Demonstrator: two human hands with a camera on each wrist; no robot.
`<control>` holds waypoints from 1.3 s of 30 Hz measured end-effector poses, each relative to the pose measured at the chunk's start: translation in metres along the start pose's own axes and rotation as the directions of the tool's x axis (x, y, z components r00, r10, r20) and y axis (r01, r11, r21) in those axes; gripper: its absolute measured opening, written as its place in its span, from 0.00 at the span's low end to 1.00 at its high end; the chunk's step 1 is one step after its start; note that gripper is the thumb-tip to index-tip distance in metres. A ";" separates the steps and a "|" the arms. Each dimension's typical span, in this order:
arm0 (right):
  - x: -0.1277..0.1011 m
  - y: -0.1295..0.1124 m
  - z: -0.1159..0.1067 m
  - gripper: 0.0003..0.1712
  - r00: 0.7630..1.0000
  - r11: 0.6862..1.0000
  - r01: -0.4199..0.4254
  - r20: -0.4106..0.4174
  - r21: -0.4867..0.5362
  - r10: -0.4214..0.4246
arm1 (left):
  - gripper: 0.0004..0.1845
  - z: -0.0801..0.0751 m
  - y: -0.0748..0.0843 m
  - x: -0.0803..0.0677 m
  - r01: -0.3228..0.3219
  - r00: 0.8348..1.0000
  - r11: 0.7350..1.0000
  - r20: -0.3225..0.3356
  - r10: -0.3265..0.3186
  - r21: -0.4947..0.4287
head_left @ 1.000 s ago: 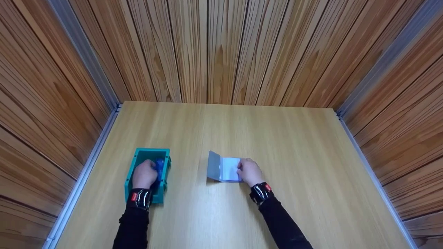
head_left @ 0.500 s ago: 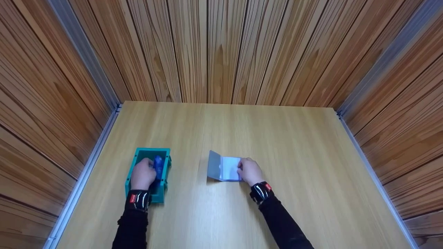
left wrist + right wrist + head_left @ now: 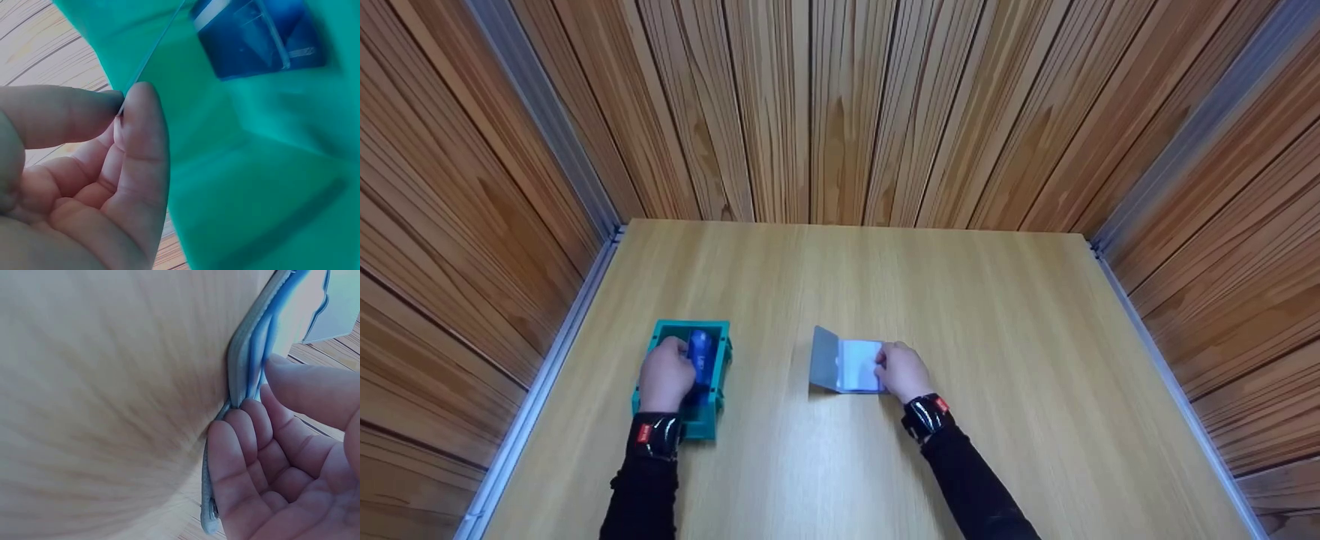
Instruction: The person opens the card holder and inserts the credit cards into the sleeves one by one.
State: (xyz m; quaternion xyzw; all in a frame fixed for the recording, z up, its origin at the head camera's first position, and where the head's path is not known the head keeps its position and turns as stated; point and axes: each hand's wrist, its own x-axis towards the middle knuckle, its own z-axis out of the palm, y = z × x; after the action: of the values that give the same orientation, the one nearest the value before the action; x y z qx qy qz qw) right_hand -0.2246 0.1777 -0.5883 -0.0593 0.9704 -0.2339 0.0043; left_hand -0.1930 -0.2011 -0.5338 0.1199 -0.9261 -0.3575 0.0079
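Your left hand [image 3: 666, 381] pinched a blue card [image 3: 701, 358] over the teal bin [image 3: 716, 409] at eight o'clock; your right hand [image 3: 903, 373] gripped the open wallet's [image 3: 844, 367] edge, dead centre.

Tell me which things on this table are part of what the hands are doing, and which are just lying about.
In use:
- blue card, pinched by the left hand
- teal bin under that hand
- grey card holder, open, held by the right hand

Lying about:
- nothing else on the table; only wooden walls around
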 end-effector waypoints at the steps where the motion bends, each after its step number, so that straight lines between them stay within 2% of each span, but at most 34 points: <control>1: 0.000 0.000 0.000 0.07 1.000 1.000 0.003 -0.001 0.000 -0.003 | 0.14 -0.001 0.000 0.000 -0.012 1.000 1.000 -0.009 0.012 0.000; 8: 0.000 0.000 -0.001 0.08 0.999 0.999 0.032 -0.021 -0.011 -0.032 | 0.14 -0.008 0.005 -0.004 -0.076 0.996 0.997 -0.042 0.076 0.013; 15: 0.000 -0.001 -0.002 0.07 1.000 1.000 0.024 -0.011 -0.009 -0.024 | 0.14 -0.018 0.012 -0.009 -0.073 0.997 0.997 -0.022 0.073 0.014; 26: 0.001 -0.001 -0.002 0.07 1.000 1.000 -0.010 0.009 0.004 0.010 | 0.15 -0.030 0.030 -0.014 -0.063 0.998 0.998 -0.025 0.063 -0.014; 32: 0.001 0.000 -0.002 0.07 1.000 1.000 -0.009 0.012 0.006 0.009 | 0.15 -0.029 0.037 -0.017 -0.108 0.992 0.993 -0.061 0.106 -0.037; 39: -0.001 0.000 -0.001 0.08 1.000 1.000 0.008 -0.009 -0.005 -0.008 | 0.13 -0.020 0.044 -0.019 -0.158 0.983 0.986 -0.106 0.152 -0.055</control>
State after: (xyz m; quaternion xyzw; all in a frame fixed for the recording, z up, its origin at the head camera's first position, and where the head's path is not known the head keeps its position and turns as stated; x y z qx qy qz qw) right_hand -0.2240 0.1780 -0.5868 -0.0621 0.9708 -0.2315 -0.0009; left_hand -0.1825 -0.1786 -0.4884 0.0650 -0.9194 -0.3782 0.0865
